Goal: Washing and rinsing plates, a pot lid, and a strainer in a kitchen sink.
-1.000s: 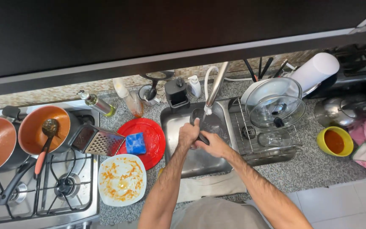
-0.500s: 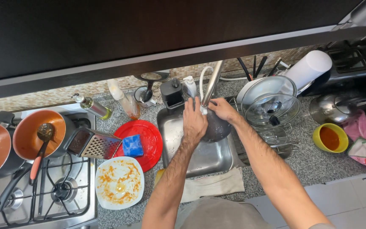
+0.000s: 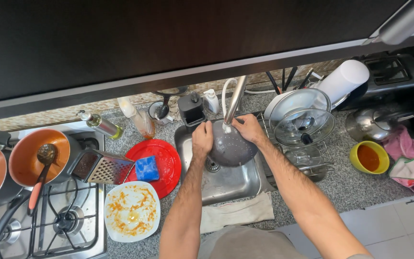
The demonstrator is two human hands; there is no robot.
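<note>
Nearest the person, a folded cloth lies on the counter edge in front of the sink, and a white plate smeared with orange sauce sits to its left beside the stove. Behind the plate, a red plate carries a blue sponge, with a metal grater leaning onto its left rim. Two orange pans hold sauce remains, the nearer pan with a spoon resting in it. Over the sink, both forearms reach forward: the left hand is closed on the left rim of a dark round colander, the right hand closed on its upper right rim, holding it tilted under the tap. To the right, a glass lid stands in the dish rack, and a yellow cup holds orange liquid. At the back, a clear oil bottle with a yellow-green label lies tilted near a white bottle.
</note>
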